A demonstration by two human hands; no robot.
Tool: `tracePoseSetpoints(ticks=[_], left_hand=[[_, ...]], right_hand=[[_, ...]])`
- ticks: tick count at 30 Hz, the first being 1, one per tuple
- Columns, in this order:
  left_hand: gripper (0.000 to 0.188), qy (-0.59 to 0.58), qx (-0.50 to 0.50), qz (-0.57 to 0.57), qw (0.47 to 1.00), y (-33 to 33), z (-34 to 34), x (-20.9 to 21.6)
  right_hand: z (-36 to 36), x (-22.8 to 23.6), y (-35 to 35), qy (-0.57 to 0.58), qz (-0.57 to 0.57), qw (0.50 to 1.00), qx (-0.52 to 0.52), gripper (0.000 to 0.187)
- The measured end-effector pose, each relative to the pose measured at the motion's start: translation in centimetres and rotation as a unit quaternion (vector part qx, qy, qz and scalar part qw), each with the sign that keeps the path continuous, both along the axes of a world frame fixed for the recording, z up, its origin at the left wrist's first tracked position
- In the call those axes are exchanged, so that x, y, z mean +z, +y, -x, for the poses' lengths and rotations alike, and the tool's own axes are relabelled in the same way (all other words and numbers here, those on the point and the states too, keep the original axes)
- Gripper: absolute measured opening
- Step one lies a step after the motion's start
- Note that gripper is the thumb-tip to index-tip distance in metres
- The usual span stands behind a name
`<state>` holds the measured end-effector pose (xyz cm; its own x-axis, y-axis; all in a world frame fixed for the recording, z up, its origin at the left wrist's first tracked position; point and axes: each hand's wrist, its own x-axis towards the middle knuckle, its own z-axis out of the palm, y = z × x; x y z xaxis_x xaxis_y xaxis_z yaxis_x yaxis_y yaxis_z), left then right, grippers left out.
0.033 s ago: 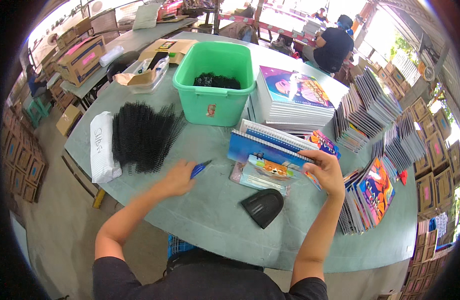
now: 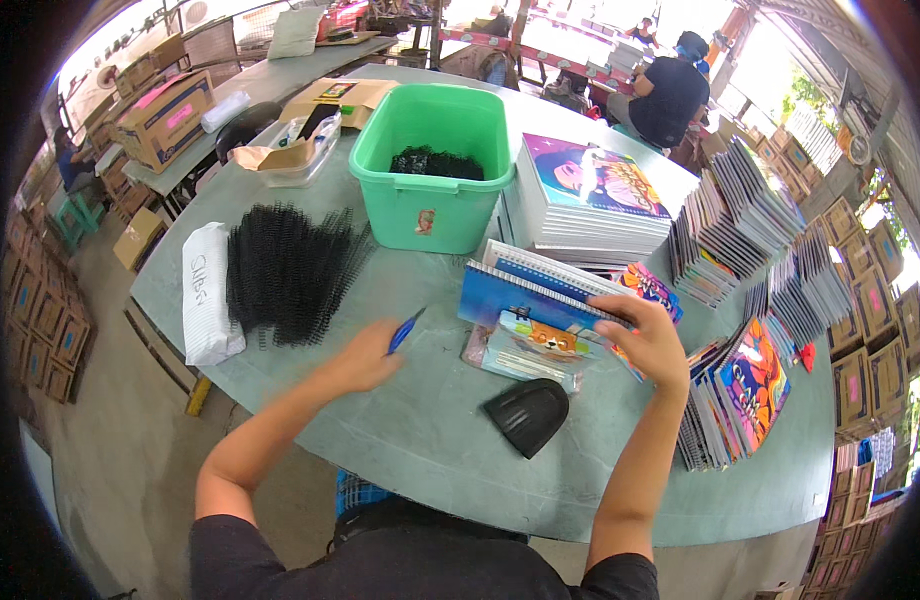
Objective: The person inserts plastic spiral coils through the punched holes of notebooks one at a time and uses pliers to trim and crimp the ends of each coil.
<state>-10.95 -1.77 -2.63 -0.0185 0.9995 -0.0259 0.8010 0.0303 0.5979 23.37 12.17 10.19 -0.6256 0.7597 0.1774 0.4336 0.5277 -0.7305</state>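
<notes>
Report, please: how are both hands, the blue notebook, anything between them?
Right hand holding blue notebook at its right end. Left hand gripping blue tool, apart from notebook. Black rounded object nearby, not between tool and notebook.

I hold a blue-covered spiral notebook [image 2: 495,297] by its right end, tilted, black coil along its upper edge. My small blue tool [image 2: 404,333], perhaps pliers, points up-right, apart from it.
</notes>
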Motion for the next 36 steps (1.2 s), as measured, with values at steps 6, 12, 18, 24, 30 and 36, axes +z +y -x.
tracePoseSetpoints(ticks=[6,12,18,24,30,36], left_hand=[[0.036,-0.39,0.031,0.061,0.918,2.3,-5.4,8.0],[0.031,-0.34,0.04,0.038,0.939,3.6,-5.2,8.3],[0.027,-0.102,0.02,-0.073,0.992,3.8,-4.6,7.5],[0.035,-0.689,0.011,0.267,0.674,3.3,-4.9,9.3],[0.036,-0.138,0.012,-0.058,0.989,3.5,-5.5,7.2],[0.047,-0.298,-0.019,0.09,0.95,4.0,-4.7,7.3]], right_hand=[[12.8,0.8,-0.5,-0.053,-0.087,0.993,0.063,0.028],[14.7,-0.3,0.9,-0.013,-0.042,0.991,0.123,0.031],[14.5,-0.7,0.2,0.023,-0.106,0.993,0.037,0.022],[14.5,-1.3,-0.1,-0.003,-0.151,0.988,-0.02,0.019],[14.7,-1.9,-0.4,-0.025,-0.151,0.987,-0.039,0.023],[16.5,4.8,3.9,0.145,-0.347,0.926,-0.028,0.04]])
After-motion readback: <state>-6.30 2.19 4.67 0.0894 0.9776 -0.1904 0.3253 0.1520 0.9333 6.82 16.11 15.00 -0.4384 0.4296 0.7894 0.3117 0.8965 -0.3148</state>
